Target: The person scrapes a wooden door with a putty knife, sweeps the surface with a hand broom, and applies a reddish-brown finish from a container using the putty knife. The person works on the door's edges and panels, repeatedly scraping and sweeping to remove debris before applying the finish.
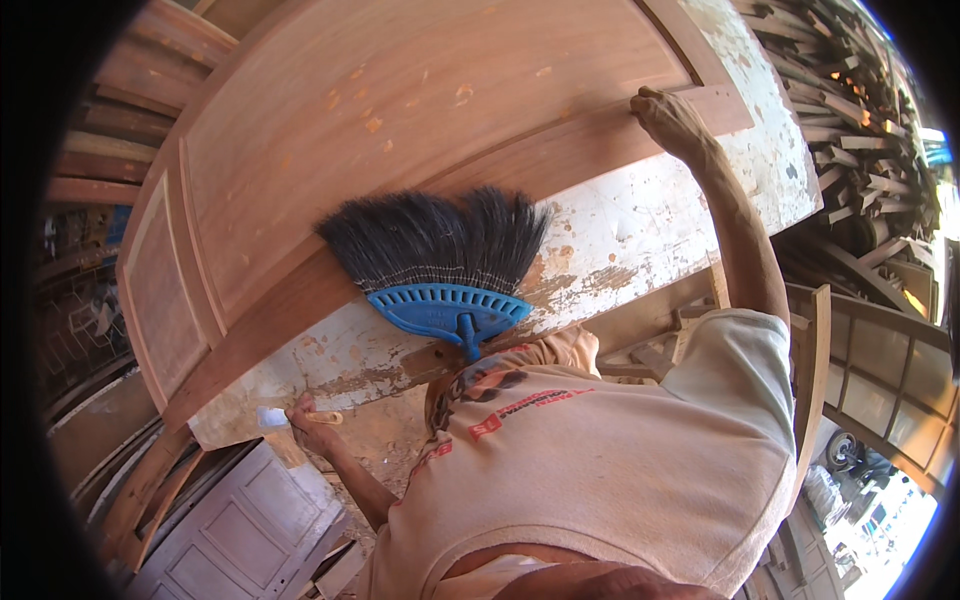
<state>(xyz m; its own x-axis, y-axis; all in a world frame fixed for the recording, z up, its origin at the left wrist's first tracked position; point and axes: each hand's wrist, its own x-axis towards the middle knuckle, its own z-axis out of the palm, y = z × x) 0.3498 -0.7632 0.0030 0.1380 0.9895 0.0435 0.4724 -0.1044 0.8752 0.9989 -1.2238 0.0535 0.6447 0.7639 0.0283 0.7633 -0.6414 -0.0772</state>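
- The door (430,110) lies on the worn white table (640,215), ahead of the person, its near edge slanting from lower left to upper right
- The right hand (668,115) is the nearer one, curled over that edge at its right end; whether it grips anything, I can't tell from here
- The left hand (312,433) is closed round a flat tool (270,417), white end leftward, near the door's lower left corner
- Between them sits the broom (430,240), bristles overlapping the door's edge
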